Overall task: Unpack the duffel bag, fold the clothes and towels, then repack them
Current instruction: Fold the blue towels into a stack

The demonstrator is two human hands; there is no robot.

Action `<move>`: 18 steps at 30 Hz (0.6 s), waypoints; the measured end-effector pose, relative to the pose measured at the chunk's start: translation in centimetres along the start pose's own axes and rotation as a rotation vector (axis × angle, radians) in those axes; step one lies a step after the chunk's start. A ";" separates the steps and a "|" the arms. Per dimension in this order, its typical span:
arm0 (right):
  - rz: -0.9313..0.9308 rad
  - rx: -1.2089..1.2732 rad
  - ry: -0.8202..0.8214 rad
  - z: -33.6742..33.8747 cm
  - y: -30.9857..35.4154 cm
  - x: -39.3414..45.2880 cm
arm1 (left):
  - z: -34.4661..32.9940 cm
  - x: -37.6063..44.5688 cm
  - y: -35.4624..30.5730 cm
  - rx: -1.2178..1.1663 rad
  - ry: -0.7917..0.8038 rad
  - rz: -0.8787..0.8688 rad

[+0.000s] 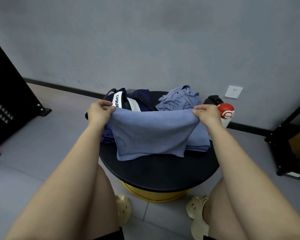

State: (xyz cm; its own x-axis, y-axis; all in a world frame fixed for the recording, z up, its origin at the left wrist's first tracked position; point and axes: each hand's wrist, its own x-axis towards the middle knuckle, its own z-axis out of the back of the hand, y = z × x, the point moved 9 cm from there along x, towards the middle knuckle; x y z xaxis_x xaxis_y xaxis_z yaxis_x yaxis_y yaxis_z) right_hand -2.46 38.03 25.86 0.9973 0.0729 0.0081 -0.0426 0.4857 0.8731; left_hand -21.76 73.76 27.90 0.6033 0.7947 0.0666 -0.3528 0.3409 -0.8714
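While the left hand [99,112] and right hand [208,115] each keep a pinching grip on an upper corner, the blue towel [151,134] hangs doubled above the round black counter [159,172]. Behind it lie the navy duffel bag [126,101], a crumpled blue garment [179,99], and a folded blue pile [198,140] at right.

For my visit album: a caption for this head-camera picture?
Both hands, left and right, hold a blue towel over a round black table.
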 end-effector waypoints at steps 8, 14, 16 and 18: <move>-0.013 0.159 -0.056 1.7 -0.5 -0.1 | 0.5 0.3 0.5 -0.068 -0.024 0.043; 0.077 0.277 -0.114 2.8 1.1 -1.0 | -0.5 -0.6 0.6 -0.560 0.031 0.163; 0.032 0.398 -0.109 2.9 1.0 -1.2 | -0.8 -0.8 0.6 -0.648 0.051 0.217; -0.021 0.559 -0.067 2.8 0.9 -1.3 | -1.5 -1.1 0.6 -0.732 0.106 0.284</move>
State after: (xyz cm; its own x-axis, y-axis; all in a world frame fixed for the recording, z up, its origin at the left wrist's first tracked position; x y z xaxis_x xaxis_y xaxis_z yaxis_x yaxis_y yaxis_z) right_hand -3.60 35.96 27.98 1.0000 0.0033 0.0029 -0.0027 -0.0507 0.9987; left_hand -21.55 72.36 26.58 0.6382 0.7374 -0.2209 0.0343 -0.3140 -0.9488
